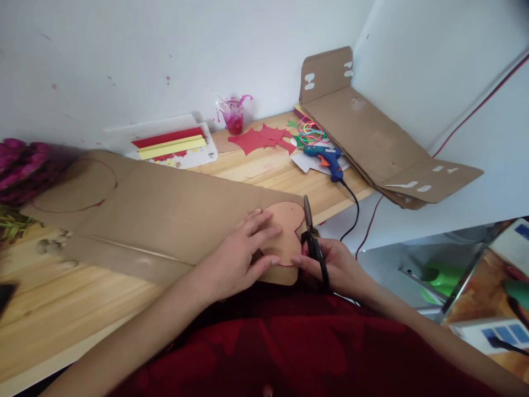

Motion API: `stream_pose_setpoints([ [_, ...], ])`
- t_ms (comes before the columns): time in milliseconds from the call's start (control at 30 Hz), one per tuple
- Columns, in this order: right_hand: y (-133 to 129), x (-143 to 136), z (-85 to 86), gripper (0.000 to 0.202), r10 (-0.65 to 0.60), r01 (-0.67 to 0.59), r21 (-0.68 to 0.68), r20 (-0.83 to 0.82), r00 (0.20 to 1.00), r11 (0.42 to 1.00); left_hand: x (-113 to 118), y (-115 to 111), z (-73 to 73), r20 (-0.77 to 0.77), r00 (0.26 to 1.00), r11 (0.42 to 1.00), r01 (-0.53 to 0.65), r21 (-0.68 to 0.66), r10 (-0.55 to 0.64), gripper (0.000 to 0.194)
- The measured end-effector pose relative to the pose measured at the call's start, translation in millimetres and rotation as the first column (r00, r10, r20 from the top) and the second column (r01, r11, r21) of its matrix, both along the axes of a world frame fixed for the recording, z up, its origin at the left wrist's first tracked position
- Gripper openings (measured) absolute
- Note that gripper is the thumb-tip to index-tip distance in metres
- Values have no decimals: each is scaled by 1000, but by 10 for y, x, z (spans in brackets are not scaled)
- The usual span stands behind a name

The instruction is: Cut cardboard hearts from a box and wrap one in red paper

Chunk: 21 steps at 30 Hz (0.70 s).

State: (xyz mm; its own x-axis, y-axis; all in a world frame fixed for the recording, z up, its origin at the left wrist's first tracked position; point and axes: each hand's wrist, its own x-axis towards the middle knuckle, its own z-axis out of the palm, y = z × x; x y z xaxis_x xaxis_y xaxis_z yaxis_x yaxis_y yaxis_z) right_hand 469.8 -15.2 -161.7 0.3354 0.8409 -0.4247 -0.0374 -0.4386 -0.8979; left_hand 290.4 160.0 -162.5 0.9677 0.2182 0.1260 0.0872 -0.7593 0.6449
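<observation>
A flat cardboard sheet [185, 204] lies on the wooden table. On its right end is a lighter, heart-shaped piece [283, 218] with a dark red outline around its edge. My left hand [243, 251] rests on the sheet and this heart, fingers spread. In my right hand [330, 262] is a pair of scissors [316, 251] with black handles, held at the sheet's right edge beside the heart's notch. The blades point away from me. Whether they touch the cardboard I cannot tell. The thumb of my right hand reaches the heart's lower right edge.
Behind the sheet are a cup of pink paint [233, 116], red paper shapes [262, 139], coloured strings [311, 131] and a blue glue gun [328, 160] with its cord hanging down. Folded cardboard [372, 132] leans at the right. Purple flowers [25, 171] stand at the left.
</observation>
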Motion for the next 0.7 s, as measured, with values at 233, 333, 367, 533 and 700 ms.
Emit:
stream_pose_setpoints([
  [233, 75, 87, -28, 40, -177, 171, 89, 70, 982, 981, -36, -17, -36, 71, 997, 1000, -22, 0, 22, 53],
  [333, 119, 45, -51, 40, -230, 226, 87, 39, 972, 970, -41, -12, -54, 88, 996, 1000, -9, -14, 11, 57],
  [367, 129, 32, -56, 41, -244, 240, 83, 38, 969, 967, -42, -11, -58, 95, 995, 1000, -8, -22, 10, 58],
  [533, 146, 0, -30, 45, -268, 265, 51, 59, 962, 963, -50, -23, -73, 126, 992, 998, -9, -58, 16, 59],
  [700, 156, -51, 21, 42, -312, 312, 27, -6, 950, 950, -19, -54, -100, 166, 985, 995, -24, -100, 40, 57],
])
